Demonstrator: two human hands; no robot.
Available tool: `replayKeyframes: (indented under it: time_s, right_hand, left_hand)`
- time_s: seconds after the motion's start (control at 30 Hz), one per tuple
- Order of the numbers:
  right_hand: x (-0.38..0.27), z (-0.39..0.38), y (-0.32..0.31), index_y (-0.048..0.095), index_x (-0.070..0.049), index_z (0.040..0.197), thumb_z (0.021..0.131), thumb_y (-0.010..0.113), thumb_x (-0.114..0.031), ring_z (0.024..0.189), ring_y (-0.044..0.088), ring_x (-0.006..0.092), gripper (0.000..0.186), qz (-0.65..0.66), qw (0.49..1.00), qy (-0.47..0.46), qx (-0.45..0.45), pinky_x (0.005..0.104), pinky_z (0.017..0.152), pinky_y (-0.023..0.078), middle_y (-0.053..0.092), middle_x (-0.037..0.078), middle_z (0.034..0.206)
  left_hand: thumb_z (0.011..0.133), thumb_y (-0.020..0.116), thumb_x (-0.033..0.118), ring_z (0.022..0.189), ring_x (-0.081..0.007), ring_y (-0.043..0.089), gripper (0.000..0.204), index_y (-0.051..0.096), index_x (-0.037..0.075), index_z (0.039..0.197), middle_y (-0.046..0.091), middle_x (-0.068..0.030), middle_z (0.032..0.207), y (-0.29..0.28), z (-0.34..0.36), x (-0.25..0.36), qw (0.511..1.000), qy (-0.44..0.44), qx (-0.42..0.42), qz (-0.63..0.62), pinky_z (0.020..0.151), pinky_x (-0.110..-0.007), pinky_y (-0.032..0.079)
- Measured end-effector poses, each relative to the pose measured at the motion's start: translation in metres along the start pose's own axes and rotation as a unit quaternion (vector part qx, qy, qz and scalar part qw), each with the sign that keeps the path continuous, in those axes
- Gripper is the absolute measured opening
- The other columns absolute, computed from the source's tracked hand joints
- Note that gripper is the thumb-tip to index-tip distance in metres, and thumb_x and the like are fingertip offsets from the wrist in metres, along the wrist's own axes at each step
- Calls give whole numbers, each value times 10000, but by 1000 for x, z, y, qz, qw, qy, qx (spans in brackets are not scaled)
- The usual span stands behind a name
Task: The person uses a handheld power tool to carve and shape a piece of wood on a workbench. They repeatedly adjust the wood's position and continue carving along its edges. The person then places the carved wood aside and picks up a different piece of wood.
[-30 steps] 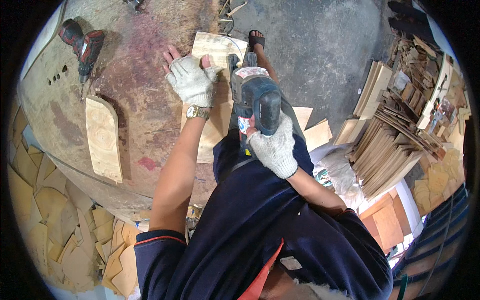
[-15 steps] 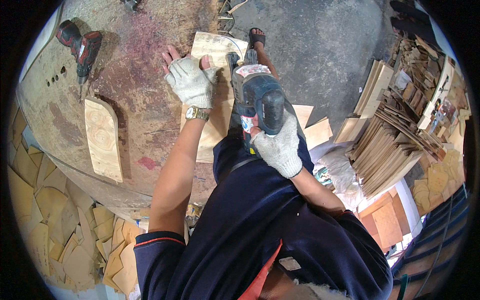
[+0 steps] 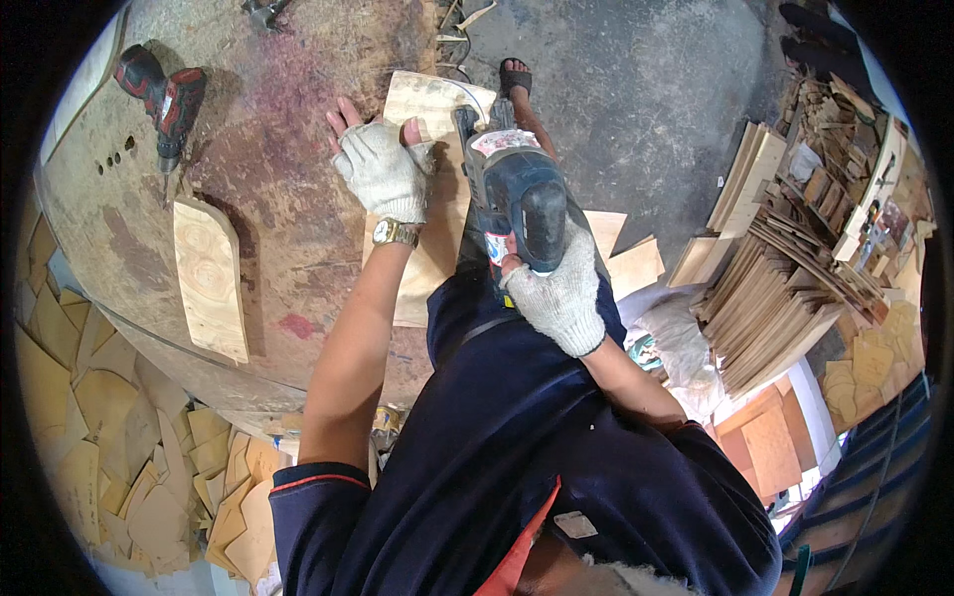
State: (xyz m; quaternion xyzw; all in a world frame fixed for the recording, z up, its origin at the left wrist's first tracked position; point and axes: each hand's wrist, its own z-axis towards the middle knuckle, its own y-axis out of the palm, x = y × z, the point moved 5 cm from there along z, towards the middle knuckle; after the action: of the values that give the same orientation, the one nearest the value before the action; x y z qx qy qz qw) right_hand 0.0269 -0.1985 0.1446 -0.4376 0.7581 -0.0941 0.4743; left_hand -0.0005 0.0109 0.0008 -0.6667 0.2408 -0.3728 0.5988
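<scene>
My left hand (image 3: 383, 171), in a pale knit glove with bare fingertips, lies with fingers spread at the left side of a plywood board (image 3: 422, 97). A curved line is drawn near the board's far right corner. In my right hand (image 3: 558, 303), also gloved, is a dark blue and black jigsaw (image 3: 537, 204). The fingers wrap round its body, and its front end sits at the board's right edge. The blade and the cut are hidden beneath the tool.
On the worn workbench (image 3: 288, 129) lie a red and black cordless drill (image 3: 179, 114) and a curved plywood piece (image 3: 211, 283). Flat cut shapes (image 3: 129, 447) pile up at the lower left. Stacked wooden pieces (image 3: 770, 303) stand on the right. A sandalled foot (image 3: 516, 77) shows beyond the jigsaw.
The whole view has shifted slightly. Both hands, the jigsaw and the board keep about the same places relative to one another.
</scene>
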Motion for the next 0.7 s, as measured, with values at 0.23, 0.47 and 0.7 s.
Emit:
replayKeyframes:
  time_s: [0.23, 0.47, 0.7]
  right_hand:
    - [7, 7, -3, 492, 38, 1336, 701, 827, -205, 1035, 603, 424, 759, -4, 998, 21, -65, 504, 888, 500, 586, 250, 1104]
    - [6, 18, -8, 527, 25, 1313, 691, 818, -234, 1020, 606, 442, 734, -9, 992, 70, -109, 511, 881, 504, 592, 259, 1097]
    - [-15, 31, -21, 599, 5, 1205, 687, 800, -209, 949, 634, 445, 595, -55, 994, 2, -93, 509, 842, 520, 637, 253, 995]
  left_hand:
    - [985, 560, 462, 1489, -459, 300, 558, 688, -63, 1123, 342, -272, 1600, -2, 1, 1, 1000, -1, -3, -9, 1208, -563, 237]
    - [983, 570, 446, 1491, -449, 303, 524, 692, -44, 1125, 347, -260, 1601, -4, 2, 2, 1000, -5, -1, -12, 1202, -570, 250]
    - [967, 612, 420, 1481, -454, 322, 500, 661, -26, 1189, 362, -250, 1597, -5, 3, 3, 999, -17, 17, -40, 1192, -580, 270]
